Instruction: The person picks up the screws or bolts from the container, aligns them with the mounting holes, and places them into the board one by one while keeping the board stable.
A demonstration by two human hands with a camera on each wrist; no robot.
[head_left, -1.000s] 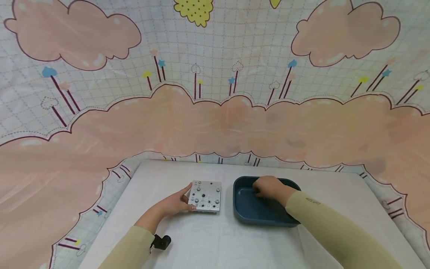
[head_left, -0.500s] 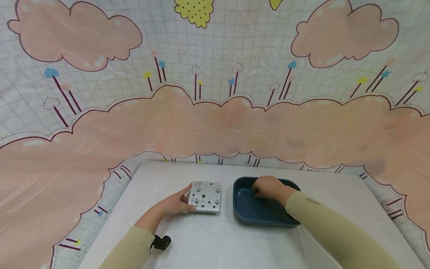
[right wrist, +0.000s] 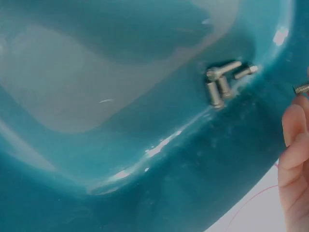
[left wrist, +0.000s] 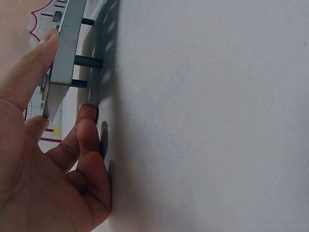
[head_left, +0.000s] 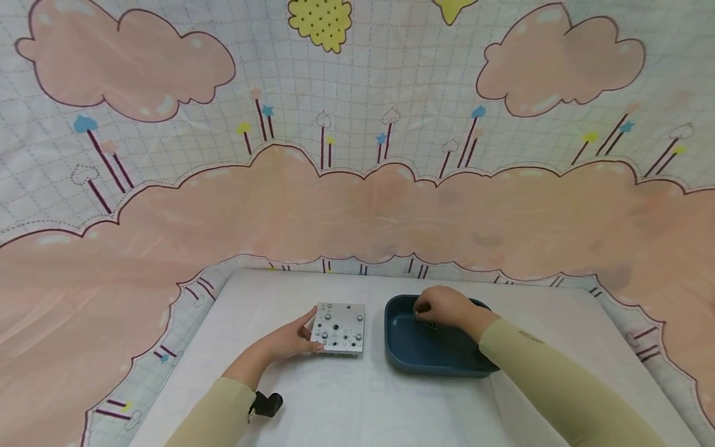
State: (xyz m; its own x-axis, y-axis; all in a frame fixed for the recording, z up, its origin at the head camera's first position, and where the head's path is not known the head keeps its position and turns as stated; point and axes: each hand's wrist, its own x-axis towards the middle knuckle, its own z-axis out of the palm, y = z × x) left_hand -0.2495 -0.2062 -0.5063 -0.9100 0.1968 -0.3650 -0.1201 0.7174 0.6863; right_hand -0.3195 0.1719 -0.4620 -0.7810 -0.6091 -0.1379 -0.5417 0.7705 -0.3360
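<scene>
A square silver metal plate (head_left: pixel 337 328) with several bolts and holes stands left of centre on the table. My left hand (head_left: pixel 285 340) grips its left edge between thumb and fingers. Threaded bolt ends (left wrist: pixel 89 62) stick out from the plate's underside, close over the white cloth. To the right, my right hand (head_left: pixel 444 305) is over the dark blue bin (head_left: pixel 441 365), its thumb and fingers pinching a small bolt (right wrist: pixel 302 89). Only the threaded end of that bolt shows in the right wrist view. Several loose bolts (right wrist: pixel 215 92) lie together in the bin by its wall.
A white cloth (head_left: pixel 413 410) covers the table. Behind it hangs a printed curtain (head_left: pixel 357 211) with clouds and stars, which also runs down both sides. A small black device (head_left: pixel 267 405) sits at the left wrist.
My right hand has risen slightly inside the bin, and bolts now show below it. The left hand keeps its grip on the metal plate. The head view has shifted a little.
</scene>
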